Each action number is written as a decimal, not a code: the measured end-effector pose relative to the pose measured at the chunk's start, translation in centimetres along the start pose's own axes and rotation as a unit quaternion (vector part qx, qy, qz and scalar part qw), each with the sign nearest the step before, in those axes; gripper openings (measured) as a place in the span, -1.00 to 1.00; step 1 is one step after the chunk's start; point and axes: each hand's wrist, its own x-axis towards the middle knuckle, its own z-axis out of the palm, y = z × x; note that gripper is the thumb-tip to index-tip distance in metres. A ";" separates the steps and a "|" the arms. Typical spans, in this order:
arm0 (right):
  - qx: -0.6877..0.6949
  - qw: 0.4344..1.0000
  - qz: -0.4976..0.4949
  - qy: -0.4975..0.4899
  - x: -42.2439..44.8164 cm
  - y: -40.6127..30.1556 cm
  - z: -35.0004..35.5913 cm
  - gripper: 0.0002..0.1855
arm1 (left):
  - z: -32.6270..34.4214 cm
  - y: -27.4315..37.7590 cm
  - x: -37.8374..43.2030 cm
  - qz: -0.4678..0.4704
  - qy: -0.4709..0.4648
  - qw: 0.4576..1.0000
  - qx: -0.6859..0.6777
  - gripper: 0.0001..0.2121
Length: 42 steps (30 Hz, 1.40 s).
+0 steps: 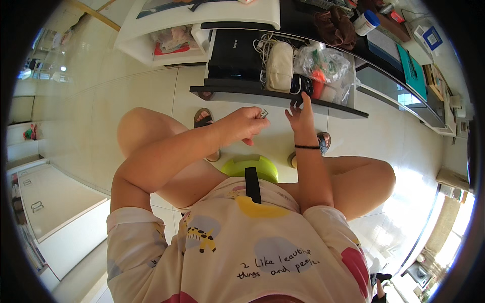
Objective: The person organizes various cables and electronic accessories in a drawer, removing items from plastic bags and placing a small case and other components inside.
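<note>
My left hand (246, 123) is closed around a small silver piece (264, 113), apparently a USB plug, whose end sticks out between thumb and forefinger. Fingers spread, my right hand (302, 115) is at the front panel of a pulled-out drawer (242, 94), close to a bundled black cable (305, 86); nothing shows in its grasp. Inside the drawer lie a black box (237, 57), tangled white cables (265, 44), a beige fabric pouch (279, 66) and clear plastic bags (327, 64). A red object (317, 90) is partly covered by the bags.
Below me is a lime-green plastic stool (254, 166). Brown fabric (333, 28), a white jar with a blue lid (366, 22) and a teal folder (412, 72) rest on the dark cabinet top. A white open compartment (178, 57) holding bags adjoins the drawer's left side.
</note>
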 end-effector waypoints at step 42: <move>-0.626 0.578 -0.434 -0.293 -3.8 -5.1 15.6 -0.40 | -3.1 2.9 -1.5 0.124 0.035 0.991 -0.040 -0.71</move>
